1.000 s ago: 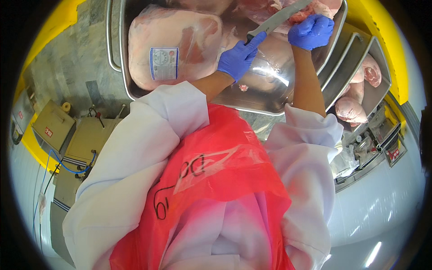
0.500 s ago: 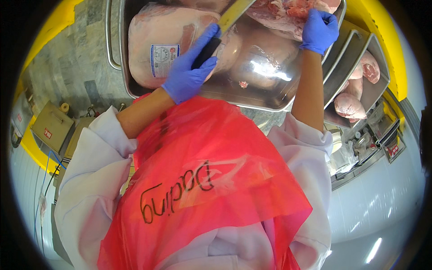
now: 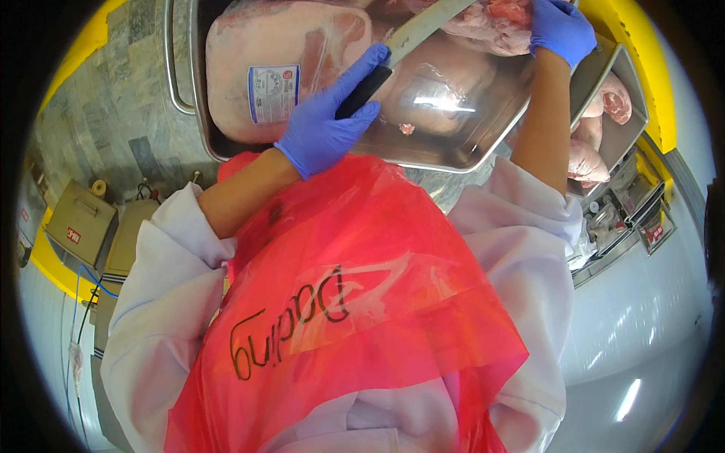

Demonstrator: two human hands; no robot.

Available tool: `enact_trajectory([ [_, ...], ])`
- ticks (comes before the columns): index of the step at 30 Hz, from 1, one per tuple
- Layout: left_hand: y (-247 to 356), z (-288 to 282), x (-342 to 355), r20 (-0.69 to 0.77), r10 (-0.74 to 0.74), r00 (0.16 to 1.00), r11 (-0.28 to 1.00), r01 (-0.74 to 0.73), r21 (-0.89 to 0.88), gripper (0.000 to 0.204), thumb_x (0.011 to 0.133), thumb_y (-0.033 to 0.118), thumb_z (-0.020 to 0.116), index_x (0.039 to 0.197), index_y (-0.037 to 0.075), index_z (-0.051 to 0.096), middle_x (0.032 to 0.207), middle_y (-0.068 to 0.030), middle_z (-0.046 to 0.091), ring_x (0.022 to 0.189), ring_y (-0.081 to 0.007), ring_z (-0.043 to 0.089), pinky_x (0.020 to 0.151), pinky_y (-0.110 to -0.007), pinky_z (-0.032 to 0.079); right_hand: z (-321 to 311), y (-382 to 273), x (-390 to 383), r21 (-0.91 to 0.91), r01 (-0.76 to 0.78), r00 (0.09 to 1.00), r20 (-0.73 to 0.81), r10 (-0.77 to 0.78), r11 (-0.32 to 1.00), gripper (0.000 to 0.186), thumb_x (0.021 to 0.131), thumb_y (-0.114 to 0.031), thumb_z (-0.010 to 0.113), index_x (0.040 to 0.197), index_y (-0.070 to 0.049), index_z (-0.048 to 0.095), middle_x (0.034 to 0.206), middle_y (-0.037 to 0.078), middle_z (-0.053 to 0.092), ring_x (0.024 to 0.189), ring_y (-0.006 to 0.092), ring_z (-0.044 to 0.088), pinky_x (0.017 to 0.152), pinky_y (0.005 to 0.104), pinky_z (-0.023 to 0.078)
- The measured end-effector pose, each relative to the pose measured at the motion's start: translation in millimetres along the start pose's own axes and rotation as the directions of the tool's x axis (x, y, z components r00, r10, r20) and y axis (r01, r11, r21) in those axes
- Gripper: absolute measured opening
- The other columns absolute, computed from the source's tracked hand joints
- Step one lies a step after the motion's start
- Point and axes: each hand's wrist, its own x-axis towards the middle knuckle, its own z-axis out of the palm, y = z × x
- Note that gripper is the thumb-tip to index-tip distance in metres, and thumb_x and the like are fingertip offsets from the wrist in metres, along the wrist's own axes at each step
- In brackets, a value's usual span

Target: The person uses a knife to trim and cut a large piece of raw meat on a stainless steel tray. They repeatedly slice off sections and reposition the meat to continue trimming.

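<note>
In my left hand (image 3: 321, 132) is the black handle of a knife (image 3: 423, 29), its long pale blade slanting up and to the right. My right hand (image 3: 563, 34) is curled at the right end of a piece of raw meat (image 3: 495, 26), its fingertips partly hidden. Both hands wear blue gloves. The meat lies at the far right of a deep metal tray (image 3: 495, 142), and the blade reaches its left side. Left of the knife rests a large plastic-wrapped cut of meat (image 3: 226, 68) with a white and blue label (image 3: 273, 94).
A small meat scrap (image 3: 407, 129) sits on the tray bottom. To the right, a second metal tray (image 3: 633, 113) holds several pieces of meat (image 3: 587, 162). Metal boxes (image 3: 81, 219) and a blue cable (image 3: 75, 302) are at the left. A red plastic apron (image 3: 362, 302) covers my front.
My right hand has shifted right, to the meat's right end. My left hand and the knife have moved slightly right. The trays appear shifted left in view.
</note>
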Motion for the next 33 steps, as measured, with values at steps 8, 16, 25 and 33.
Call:
enact_trajectory([
  [8, 59.8, -50.8, 45.2, 0.221, -0.154, 0.963, 0.863, 0.022, 0.505, 0.057, 0.097, 0.022, 0.062, 0.152, 0.018, 0.05, 0.116, -0.0165, 0.073, 0.105, -0.0303, 0.071, 0.093, -0.038, 0.054, 26.0, 43.5, -11.1, 0.399, 0.082, 0.983, -0.186, -0.007, 0.913, 0.01, 0.081, -0.006, 0.072, 0.073, -0.003, 0.069, 0.066, 0.003, 0.067, 0.064, 0.0087, 0.058, 0.062, 0.028, 0.05],
  [16, 184.3, -57.3, 130.5, 0.339, -0.407, 0.848, 0.619, -0.017, 0.785, 0.046, 0.102, 0.024, 0.05, 0.146, 0.011, 0.055, 0.104, -0.0177, 0.071, 0.086, -0.0296, 0.069, 0.081, -0.04, 0.057, 48.6, 82.4, -6.1, 0.582, 0.042, 0.976, -0.2, 0.092, 0.812, 0.017, 0.086, -0.005, 0.067, 0.071, -0.005, 0.059, 0.064, -0.004, 0.053, 0.062, 0.0059, 0.045, 0.057, 0.0275, 0.041],
  [25, 224.3, -80.2, 150.6, 0.432, -0.334, 0.838, 0.529, -0.213, 0.821, 0.05, 0.1, 0.024, 0.053, 0.147, 0.007, 0.053, 0.115, -0.0211, 0.07, 0.099, -0.032, 0.069, 0.089, -0.04, 0.055, 73.4, 94.9, -5.4, 0.532, 0.049, 0.946, -0.296, 0.132, 0.845, 0.023, 0.072, -0.016, 0.077, 0.076, 0.002, 0.063, 0.07, 0.005, 0.065, 0.065, 0.0146, 0.056, 0.063, 0.0311, 0.049],
  [33, 245.5, -80.5, 158.2, 0.384, -0.333, 0.861, 0.477, -0.197, 0.856, 0.051, 0.099, 0.021, 0.053, 0.147, 0.005, 0.052, 0.113, -0.0218, 0.07, 0.099, -0.0344, 0.068, 0.089, -0.041, 0.054, 66.3, 77.6, -19.9, 0.687, 0.02, 0.932, -0.276, 0.235, 0.726, 0.016, 0.074, -0.01, 0.075, 0.075, 0.0, 0.062, 0.07, 0.001, 0.06, 0.064, 0.0118, 0.051, 0.061, 0.029, 0.045],
])
